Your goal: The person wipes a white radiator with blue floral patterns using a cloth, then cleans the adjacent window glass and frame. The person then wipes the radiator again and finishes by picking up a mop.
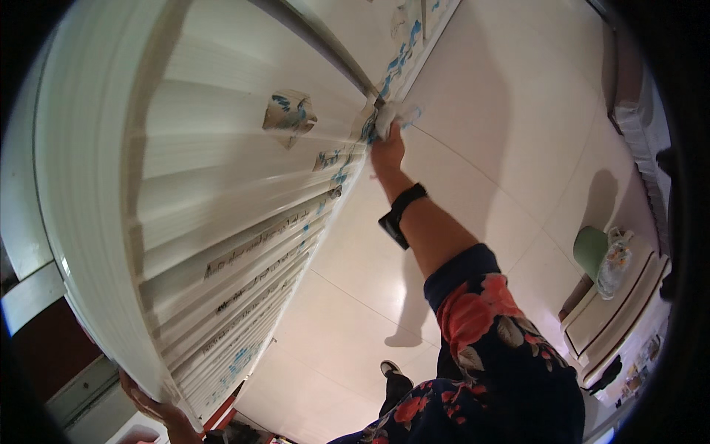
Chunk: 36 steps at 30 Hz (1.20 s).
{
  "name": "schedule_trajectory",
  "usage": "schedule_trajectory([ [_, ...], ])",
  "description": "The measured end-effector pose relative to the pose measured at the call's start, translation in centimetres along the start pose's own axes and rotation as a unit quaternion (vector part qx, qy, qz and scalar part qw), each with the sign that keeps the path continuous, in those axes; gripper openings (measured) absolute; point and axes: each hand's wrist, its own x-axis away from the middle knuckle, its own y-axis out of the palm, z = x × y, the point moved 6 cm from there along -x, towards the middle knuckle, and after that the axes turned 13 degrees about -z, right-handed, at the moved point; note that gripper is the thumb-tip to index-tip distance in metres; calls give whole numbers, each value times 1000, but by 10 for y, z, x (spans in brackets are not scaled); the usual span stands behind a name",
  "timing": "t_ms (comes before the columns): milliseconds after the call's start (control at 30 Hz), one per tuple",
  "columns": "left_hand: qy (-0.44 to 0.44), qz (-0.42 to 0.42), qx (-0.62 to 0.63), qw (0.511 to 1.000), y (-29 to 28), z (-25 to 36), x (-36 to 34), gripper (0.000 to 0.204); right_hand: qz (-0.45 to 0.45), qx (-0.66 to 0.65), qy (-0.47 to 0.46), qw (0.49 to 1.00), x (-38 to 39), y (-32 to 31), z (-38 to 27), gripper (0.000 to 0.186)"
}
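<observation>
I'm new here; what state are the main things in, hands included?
White panel: ridged, patterned pieces stuck on
Patterned patch: stuck to the panel, edges jagged
Pale wad: crumpled, blurred
Right hand: holding the wad
Left hand: touching the panel's edge
Black wristband: fastened
Plastic bag: crumpled

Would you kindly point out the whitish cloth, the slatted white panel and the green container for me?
Whitish cloth [384, 120]: head view, on its crumpled body.
Slatted white panel [214, 187]: head view, on its slatted face.
Green container [589, 249]: head view, on its outer side.
</observation>
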Motion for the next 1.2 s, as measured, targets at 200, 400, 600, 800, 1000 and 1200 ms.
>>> schedule_trajectory([
  [200,82,-8,2,997,8,27,-2,54,-162,-52,159,973,116,54,38,52],
  [400,106,-42,52,992,15,47,-2,61,-321,-28,147,935,199,89,46,54],
  [600,140,-28,-41,989,14,56,-1,59,-151,-189,156,958,204,103,4,47],
  [800,199,24,-47,979,9,69,0,45,-145,-151,-52,976,243,90,-93,58],
  [1000,199,46,-47,978,9,73,0,38,-277,-239,-221,904,341,75,-215,65],
  [1200,186,63,-56,979,8,74,1,38,-229,-125,-314,913,373,72,-240,72],
])
